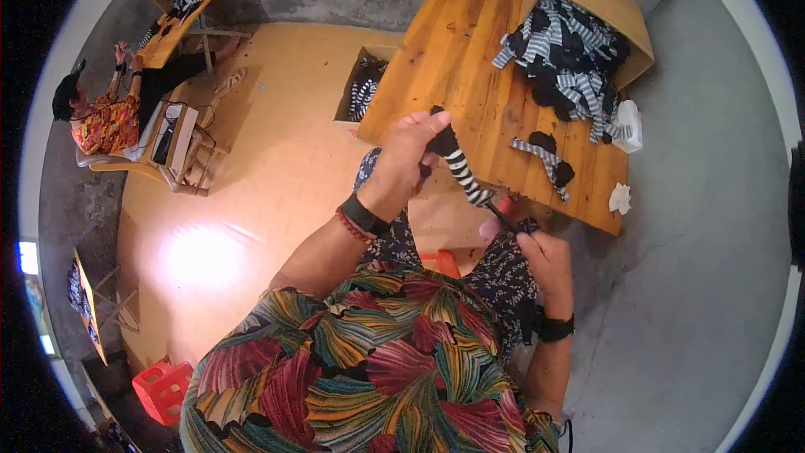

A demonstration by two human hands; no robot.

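A black-and-white striped sock (459,169) is stretched at a slant above my lap. My left hand (408,151) is closed on its black upper end, thumb along the fabric. From the sock's lower end a thin dark length (501,216) runs to my right hand (547,262), which is closed round it; whether it is a rod or part of the sock I cannot tell. Beyond my hands, two grey-striped socks with black parts (547,151) lie near the edge of the wooden table (453,33), apart from both hands.
A tipped cardboard box (639,54) spills a heap of striped socks (570,50) onto the table. Beside the heap is a white packet (629,127); crumpled white paper (620,199) lies near the corner. Left of the table stands a box of socks (365,88). Another person (109,122) sits far left.
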